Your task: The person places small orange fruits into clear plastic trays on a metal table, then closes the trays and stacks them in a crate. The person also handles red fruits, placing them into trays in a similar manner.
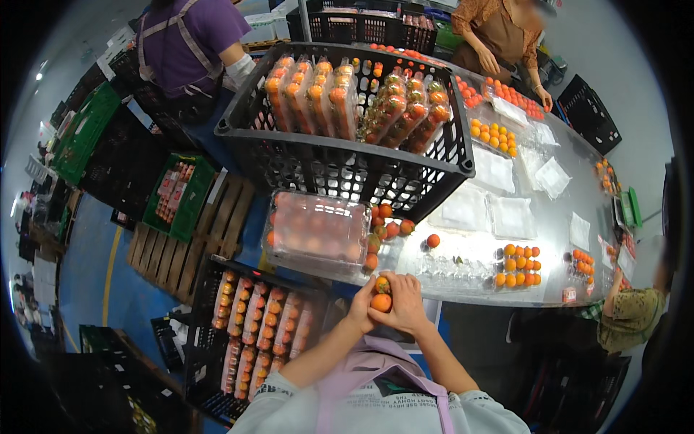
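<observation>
Just off the metal table's near edge, my left hand (360, 308) and my right hand (407, 304) are cupped together. Between them are two orange-red tomatoes, an upper tomato (383, 285) and a lower tomato (381, 303); the palms and some fingers hide the rest of the grip. Beyond my hands several loose tomatoes (391, 229) lie by a closed clear plastic clamshell (320, 225) of tomatoes. One single tomato (433, 241) sits to the right, close to an open clear plastic tray (450, 269) with a green leaf bit in it. The tray's right part holds rows of tomatoes (519, 266).
A tall black crate (347, 157) with upright packs stands on the metal table (547, 217). White pads (512, 217) lie right of it. Lower left is another black crate (211, 347) of packs; a wooden pallet (184, 260) bears a green crate (190, 217). Co-workers stand around.
</observation>
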A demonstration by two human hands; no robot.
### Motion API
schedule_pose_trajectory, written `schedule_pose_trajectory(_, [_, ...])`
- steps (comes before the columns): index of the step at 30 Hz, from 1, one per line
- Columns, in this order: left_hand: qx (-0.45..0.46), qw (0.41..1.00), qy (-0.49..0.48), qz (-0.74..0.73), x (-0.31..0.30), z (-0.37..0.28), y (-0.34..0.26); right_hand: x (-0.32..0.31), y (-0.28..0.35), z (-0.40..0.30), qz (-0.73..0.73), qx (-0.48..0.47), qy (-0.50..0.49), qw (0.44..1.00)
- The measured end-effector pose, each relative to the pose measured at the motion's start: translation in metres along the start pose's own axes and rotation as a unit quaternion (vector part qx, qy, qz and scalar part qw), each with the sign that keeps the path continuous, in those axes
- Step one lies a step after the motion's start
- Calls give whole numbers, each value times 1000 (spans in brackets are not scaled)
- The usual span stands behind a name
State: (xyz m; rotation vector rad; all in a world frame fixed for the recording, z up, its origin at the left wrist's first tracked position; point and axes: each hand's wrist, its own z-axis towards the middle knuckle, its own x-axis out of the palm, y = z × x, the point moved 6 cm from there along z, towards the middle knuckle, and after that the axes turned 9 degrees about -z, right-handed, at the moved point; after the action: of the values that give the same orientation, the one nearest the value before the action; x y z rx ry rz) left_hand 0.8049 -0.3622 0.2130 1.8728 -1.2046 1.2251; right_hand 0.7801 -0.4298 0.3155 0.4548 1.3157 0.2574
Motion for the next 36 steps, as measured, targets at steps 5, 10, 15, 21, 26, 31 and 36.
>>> schedule_pose_trajectory(5, [-11, 1000, -23, -3, -3, 2, 5, 18, -24, -8, 68, 49, 3, 997])
schedule_pose_trajectory(10, [-11, 999, 33, -16, 11, -8, 0, 26, -29, -12, 249, 117, -47, 960])
schedule_pose_trajectory(15, [-36, 998, 28, 31, 0, -8, 6, -7, -7, 0, 22, 34, 19, 999])
schedule_pose_trajectory(21, [-88, 995, -38, 42, 7, -15, 17, -4, -19, -2, 71, 100, 53, 991])
schedule_pose_trajectory(26, [-98, 995, -4, 36, -1, -16, 12, -7, -64, -7, 401, 204, -16, 893])
schedule_pose_trajectory(31, [-104, 993, 9, 52, -9, -20, 15, -32, -172, -3, 244, 284, -196, 906])
schedule_pose_trajectory(36, [-116, 992, 10, 55, -5, -24, 16, -23, -223, 4, -14, 297, -185, 937])
